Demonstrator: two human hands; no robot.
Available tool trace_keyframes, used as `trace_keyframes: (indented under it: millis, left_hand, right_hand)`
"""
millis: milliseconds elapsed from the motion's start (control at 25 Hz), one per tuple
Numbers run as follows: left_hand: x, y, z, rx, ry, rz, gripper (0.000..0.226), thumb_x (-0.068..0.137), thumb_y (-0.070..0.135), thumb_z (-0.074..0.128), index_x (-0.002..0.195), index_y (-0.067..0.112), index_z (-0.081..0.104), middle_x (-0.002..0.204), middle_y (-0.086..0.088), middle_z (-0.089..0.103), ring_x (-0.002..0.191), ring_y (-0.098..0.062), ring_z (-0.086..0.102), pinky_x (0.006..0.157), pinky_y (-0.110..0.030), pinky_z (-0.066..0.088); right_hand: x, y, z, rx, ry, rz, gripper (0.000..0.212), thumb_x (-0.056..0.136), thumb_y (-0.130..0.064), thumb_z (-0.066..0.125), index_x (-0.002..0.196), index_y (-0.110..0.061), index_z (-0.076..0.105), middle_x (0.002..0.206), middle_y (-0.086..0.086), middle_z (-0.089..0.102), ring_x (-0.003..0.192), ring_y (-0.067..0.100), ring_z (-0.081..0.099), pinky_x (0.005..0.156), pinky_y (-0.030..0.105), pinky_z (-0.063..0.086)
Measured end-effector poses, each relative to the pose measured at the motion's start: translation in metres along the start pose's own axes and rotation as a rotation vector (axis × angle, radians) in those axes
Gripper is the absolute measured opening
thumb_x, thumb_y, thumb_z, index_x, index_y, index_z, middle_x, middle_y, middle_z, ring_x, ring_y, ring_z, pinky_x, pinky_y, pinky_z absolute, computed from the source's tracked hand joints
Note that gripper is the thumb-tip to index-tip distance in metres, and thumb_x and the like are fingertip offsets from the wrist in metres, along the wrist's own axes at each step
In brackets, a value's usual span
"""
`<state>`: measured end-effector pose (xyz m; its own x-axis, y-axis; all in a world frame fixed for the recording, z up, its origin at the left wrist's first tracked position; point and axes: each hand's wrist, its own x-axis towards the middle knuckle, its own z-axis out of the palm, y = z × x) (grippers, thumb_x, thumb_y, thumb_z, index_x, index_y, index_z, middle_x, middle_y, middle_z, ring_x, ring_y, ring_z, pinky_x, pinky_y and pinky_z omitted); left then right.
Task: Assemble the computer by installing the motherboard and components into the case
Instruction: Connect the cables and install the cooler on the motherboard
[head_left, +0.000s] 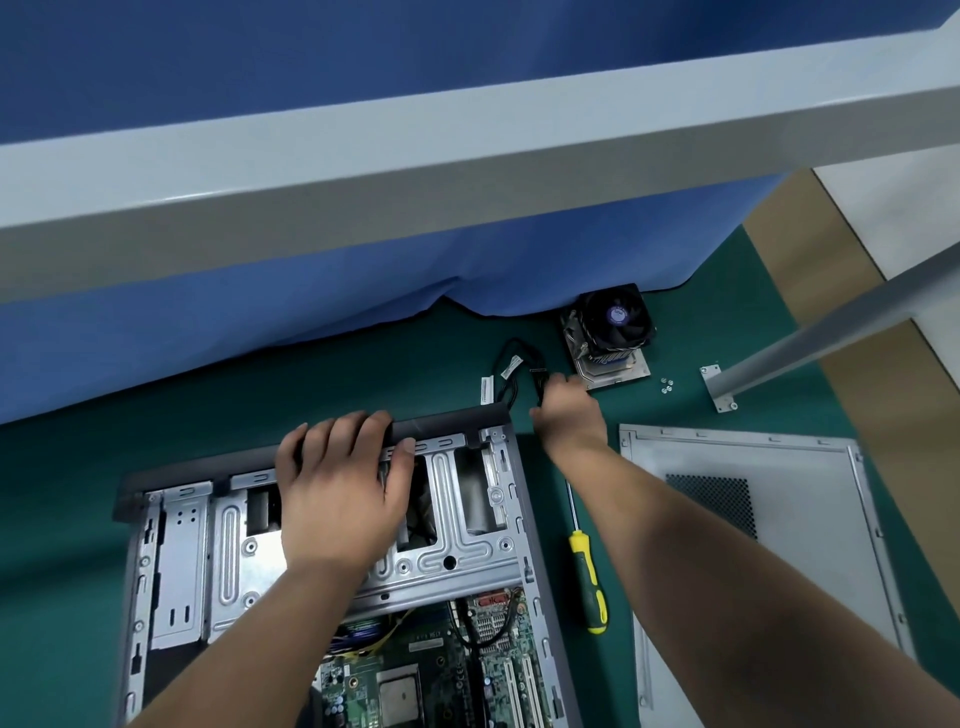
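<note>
The open computer case (171, 545) lies flat on the green mat, its metal drive cage on top and the green motherboard (431, 670) seated inside at the near end. My left hand (343, 483) rests on the drive cage, fingers curled over the case's far front edge. My right hand (566, 410) is beyond the case's far right corner and grips a bundle of black cables (514, 369) lying on the mat. A CPU cooler with a black fan (610, 332) sits just past that hand.
A yellow-and-black screwdriver (587, 577) lies between the case and the grey side panel (769, 519) on the right. A few small screws (666, 385) and a metal bracket (719, 387) lie near the cooler. Blue cloth (260, 312) and a grey beam (467, 171) bound the far side.
</note>
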<state>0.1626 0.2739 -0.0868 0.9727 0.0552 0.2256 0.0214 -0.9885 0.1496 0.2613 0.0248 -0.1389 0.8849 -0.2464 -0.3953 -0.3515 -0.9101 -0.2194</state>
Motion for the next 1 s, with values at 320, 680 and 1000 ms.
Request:
trace_keyframes:
  millis: [320,680,1000]
  left_hand:
    - [-0.001,0.0,0.002,-0.011,0.022,0.018,0.037,0.097,0.049,0.043,0.117,0.026,0.064,0.113,0.002,0.066,0.109,-0.027,0.054,0.11,-0.047,0.03]
    - [0.007,0.001,-0.027,-0.106,-0.286,-0.004,0.062,0.092,0.077,0.026,0.134,0.042,0.056,0.136,0.016,0.057,0.134,-0.012,0.044,0.116,-0.04,0.019]
    - [-0.01,0.036,-0.106,-1.263,-0.557,-0.275,0.038,0.086,0.063,0.068,0.12,0.045,0.067,0.118,0.017,0.072,0.111,0.0,0.067,0.1,-0.029,0.05]
  right_hand:
    - [-0.011,0.016,-0.015,0.254,0.081,0.019,0.019,0.096,-0.023,0.056,0.108,-0.009,0.059,0.109,0.016,0.063,0.09,0.035,0.058,0.072,0.034,0.042]
    - [-0.079,0.025,-0.109,0.6,0.377,-0.063,0.005,0.088,-0.019,0.064,0.093,-0.017,0.063,0.087,0.002,0.068,0.079,0.026,0.062,0.065,0.029,0.041]
    - [-0.18,-0.004,-0.121,0.427,0.246,-0.373,0.019,0.086,-0.022,0.07,0.105,-0.021,0.071,0.089,-0.004,0.066,0.079,0.012,0.062,0.078,0.03,0.052]
